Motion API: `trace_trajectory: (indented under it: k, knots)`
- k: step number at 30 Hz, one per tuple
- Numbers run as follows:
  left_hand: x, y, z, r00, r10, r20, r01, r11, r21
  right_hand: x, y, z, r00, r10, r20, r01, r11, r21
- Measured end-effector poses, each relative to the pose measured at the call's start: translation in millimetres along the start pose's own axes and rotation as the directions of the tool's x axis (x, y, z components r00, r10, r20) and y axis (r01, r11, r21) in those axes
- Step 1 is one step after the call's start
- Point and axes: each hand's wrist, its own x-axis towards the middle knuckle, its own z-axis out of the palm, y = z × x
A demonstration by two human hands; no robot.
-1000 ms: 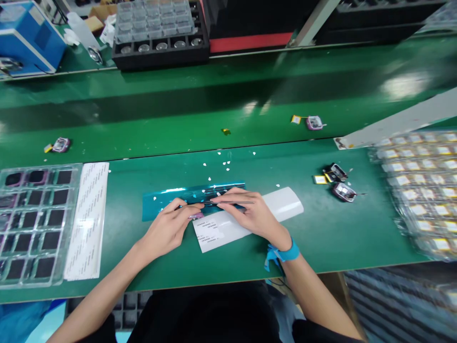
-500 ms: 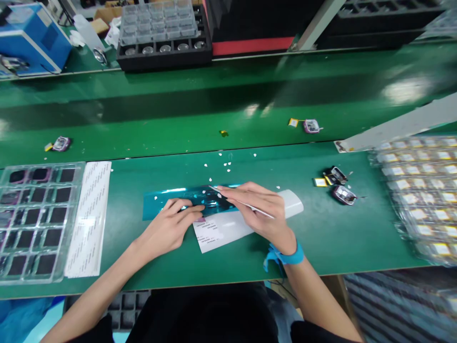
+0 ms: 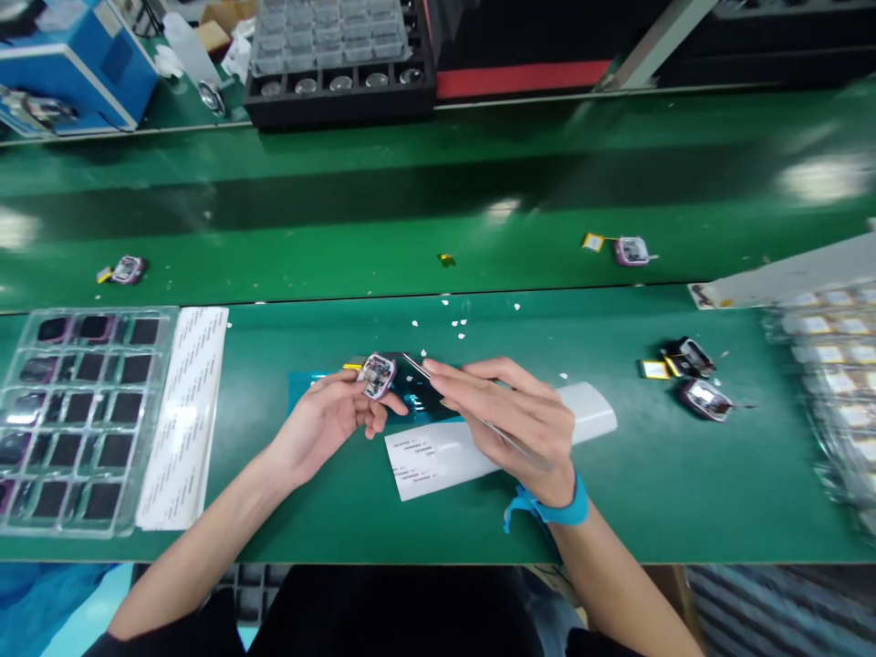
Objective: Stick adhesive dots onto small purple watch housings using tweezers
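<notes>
My left hand [image 3: 321,424] holds up a small purple-rimmed watch case [image 3: 377,376], its circuit board facing up and a yellow tab at its left. Pinched in my right hand [image 3: 516,420] are slim metal tweezers [image 3: 414,367], their tips just right of the case with a visible gap. Whether the tips hold anything is too small to tell. Beneath both hands lies shiny blue film [image 3: 301,388], partly hidden by them. A white backing sheet [image 3: 424,467] with printed lettering sits in front of it, its right end curling up. A blue band [image 3: 565,507] circles my right wrist.
At left are a clear compartment tray [image 3: 130,436] and a white printed strip [image 3: 184,411]. Opened cases [image 3: 706,400] lie at right, near another clear tray [image 3: 845,374]. Farther back are two more cases, one at right [image 3: 630,251], one at left [image 3: 128,269]. White scraps [image 3: 461,336] dot the bench.
My left hand has turned palm up and lifted the watch case off the film into view. My right hand keeps the tweezers near the same spot. The view has shifted slightly.
</notes>
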Motion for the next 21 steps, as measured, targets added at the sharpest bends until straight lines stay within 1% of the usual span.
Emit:
trace_trajectory:
  k: [2,4,6,8,12,16,21]
  knots:
    - [-2.9,-2.8,-0.2,0.992,0.101,-0.079,-0.089,0.986,0.139,-1.9,-3.1,-2.1,1.000,0.012,0.021,-0.012,1.000,0.004]
    - [-4.6,-3.5,-0.9,0.956,0.233,-0.177,-0.180,0.945,0.274,-3.0,-6.0,-4.3,0.998,-0.001,0.057,0.001,1.000,0.004]
    - [-5.2,-2.3,-1.7,0.923,0.305,-0.235,-0.225,0.922,0.314,-4.3,-8.3,-5.0,0.994,-0.051,0.093,0.053,0.998,-0.015]
    - [-5.7,-0.2,-1.2,0.915,0.302,-0.267,-0.229,0.935,0.271,-5.5,-9.6,-4.0,0.985,-0.108,0.133,0.116,0.992,-0.050]
    - [-6.6,2.2,4.0,0.917,0.250,-0.310,-0.201,0.962,0.182,-5.7,-10.3,1.2,0.967,-0.164,0.195,0.193,0.971,-0.138]
    - [-6.7,0.5,8.8,0.925,0.218,-0.312,-0.185,0.974,0.134,-1.9,-10.2,4.1,0.950,-0.208,0.234,0.249,0.955,-0.162]
    - [-6.3,-1.3,8.8,0.924,0.210,-0.319,-0.186,0.977,0.104,0.4,-9.8,4.3,0.932,-0.252,0.261,0.304,0.934,-0.187]
